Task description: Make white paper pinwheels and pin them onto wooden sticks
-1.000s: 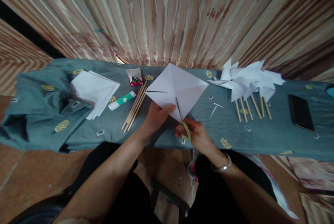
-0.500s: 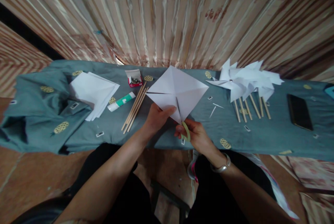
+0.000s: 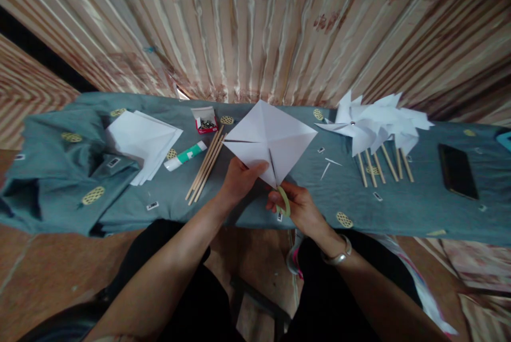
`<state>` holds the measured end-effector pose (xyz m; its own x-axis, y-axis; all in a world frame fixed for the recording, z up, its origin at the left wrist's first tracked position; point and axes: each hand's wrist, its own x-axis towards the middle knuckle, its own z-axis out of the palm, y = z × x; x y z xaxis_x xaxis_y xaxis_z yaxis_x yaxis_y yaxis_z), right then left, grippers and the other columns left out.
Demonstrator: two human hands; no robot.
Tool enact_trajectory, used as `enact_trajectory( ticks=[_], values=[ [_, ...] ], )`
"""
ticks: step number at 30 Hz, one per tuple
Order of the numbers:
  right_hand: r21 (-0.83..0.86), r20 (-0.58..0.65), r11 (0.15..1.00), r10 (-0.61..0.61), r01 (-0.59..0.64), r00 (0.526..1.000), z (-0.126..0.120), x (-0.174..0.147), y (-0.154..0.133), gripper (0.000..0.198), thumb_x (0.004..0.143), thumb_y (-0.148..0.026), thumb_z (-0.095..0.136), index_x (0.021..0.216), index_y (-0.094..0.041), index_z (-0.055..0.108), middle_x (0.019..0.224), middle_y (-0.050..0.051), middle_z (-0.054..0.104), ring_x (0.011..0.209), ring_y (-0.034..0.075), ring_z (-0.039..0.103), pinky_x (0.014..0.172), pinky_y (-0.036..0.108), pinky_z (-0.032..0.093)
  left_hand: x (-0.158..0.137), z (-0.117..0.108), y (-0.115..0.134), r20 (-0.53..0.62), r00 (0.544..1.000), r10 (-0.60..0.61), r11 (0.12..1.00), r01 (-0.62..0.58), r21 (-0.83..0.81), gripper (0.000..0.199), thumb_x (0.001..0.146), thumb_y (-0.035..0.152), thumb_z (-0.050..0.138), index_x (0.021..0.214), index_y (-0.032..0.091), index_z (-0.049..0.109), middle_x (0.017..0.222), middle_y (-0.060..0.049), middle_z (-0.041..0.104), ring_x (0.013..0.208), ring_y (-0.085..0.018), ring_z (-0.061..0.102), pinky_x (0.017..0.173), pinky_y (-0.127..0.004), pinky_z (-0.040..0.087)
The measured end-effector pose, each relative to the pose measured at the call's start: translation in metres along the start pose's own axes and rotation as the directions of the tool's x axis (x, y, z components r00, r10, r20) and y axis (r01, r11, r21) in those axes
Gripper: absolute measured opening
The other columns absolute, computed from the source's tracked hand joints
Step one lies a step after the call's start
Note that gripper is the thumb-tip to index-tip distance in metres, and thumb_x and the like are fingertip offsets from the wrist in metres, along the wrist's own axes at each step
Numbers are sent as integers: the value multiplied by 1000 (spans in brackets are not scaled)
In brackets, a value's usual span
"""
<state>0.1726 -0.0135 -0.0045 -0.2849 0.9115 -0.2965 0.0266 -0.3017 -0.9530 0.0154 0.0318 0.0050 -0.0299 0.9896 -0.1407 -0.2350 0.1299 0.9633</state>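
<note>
A square of white paper (image 3: 279, 129) is held corner-up above the cloth, creased through its middle. One slit runs in from its left corner, and another runs up from the bottom corner. My left hand (image 3: 239, 180) pinches the lower left edge, thumb on top. My right hand (image 3: 295, 203) grips scissors (image 3: 284, 201) with yellow-green handles at the bottom corner; their blades lie along the lower slit and are mostly hidden by the paper. Left of the paper lie several wooden sticks (image 3: 206, 169) and a green-and-white glue stick (image 3: 186, 156).
White paper sheets (image 3: 143, 137) lie at the left, and a small red box (image 3: 206, 121) of metal pins sits behind the sticks. Several paper pinwheels (image 3: 375, 124) on sticks, paper slivers (image 3: 329, 166) and a dark phone (image 3: 458, 172) lie to the right. A curtain (image 3: 255, 33) hangs behind.
Almost nothing differs. The paper and the scissors have shifted very slightly left, with both hands keeping their holds.
</note>
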Motion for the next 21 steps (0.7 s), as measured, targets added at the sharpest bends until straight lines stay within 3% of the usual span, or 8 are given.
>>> enact_trajectory(
  ticks=[14,21],
  values=[
    [-33,-20,999,-23,23,1000,6,0,-7,48,70,-65,76,68,-19,64,58,0,64,51,12,56,48,26,45,0,0,0,-21,1000,19,1000,-19,10,18,62,29,76,67,14,69,64,-1,67,59,-15,59,57,-26,49],
    [6,20,1000,11,-11,1000,3,-1,-5,49,71,-65,75,82,-18,67,64,1,66,54,13,57,50,26,46,0,-1,1,-19,1000,1,1000,-1,1,18,62,30,75,68,14,69,64,-1,66,59,-15,58,58,-27,47]
  ],
)
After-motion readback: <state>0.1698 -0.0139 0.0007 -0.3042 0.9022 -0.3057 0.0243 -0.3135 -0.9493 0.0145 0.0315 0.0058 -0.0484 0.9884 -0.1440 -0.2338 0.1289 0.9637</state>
